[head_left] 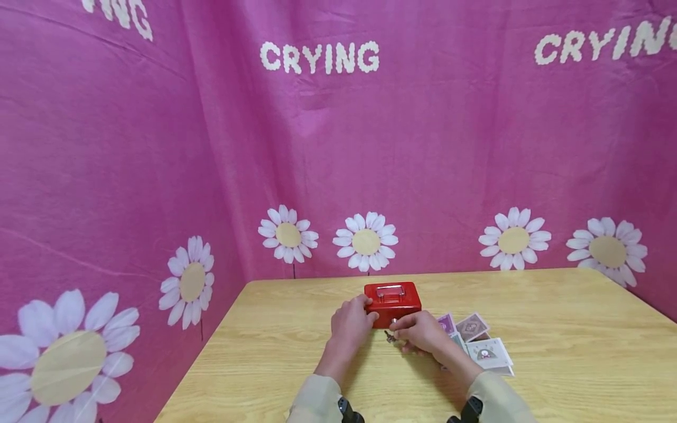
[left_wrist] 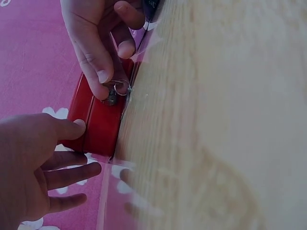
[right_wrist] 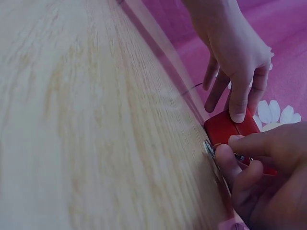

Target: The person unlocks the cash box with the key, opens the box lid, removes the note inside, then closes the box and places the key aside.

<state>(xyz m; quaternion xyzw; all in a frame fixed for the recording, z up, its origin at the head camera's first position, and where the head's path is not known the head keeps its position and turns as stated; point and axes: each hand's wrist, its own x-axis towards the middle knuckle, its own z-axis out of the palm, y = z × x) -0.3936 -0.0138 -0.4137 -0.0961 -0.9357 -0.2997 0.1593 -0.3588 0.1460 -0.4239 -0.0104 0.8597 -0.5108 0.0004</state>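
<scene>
A red metal cash box (head_left: 407,301) with a folding handle (head_left: 390,292) on its lid stands shut on the wooden table. My left hand (head_left: 350,323) holds the box's left end, with the thumb on the front face and fingers at the side and lid. At the front lock, my right hand (head_left: 423,332) pinches a key between thumb and index finger. A metal ring (left_wrist: 121,87) hangs from that key, and another small key (head_left: 390,336) dangles below the fingers. The pinched key is mostly hidden by my fingertips.
Several printed cards (head_left: 485,353) lie overlapping to the right of the box, partly behind my right hand. The wooden table (head_left: 571,329) reaches back to a pink cloth (head_left: 439,147) with daisies and lettering, which also hangs along the left side.
</scene>
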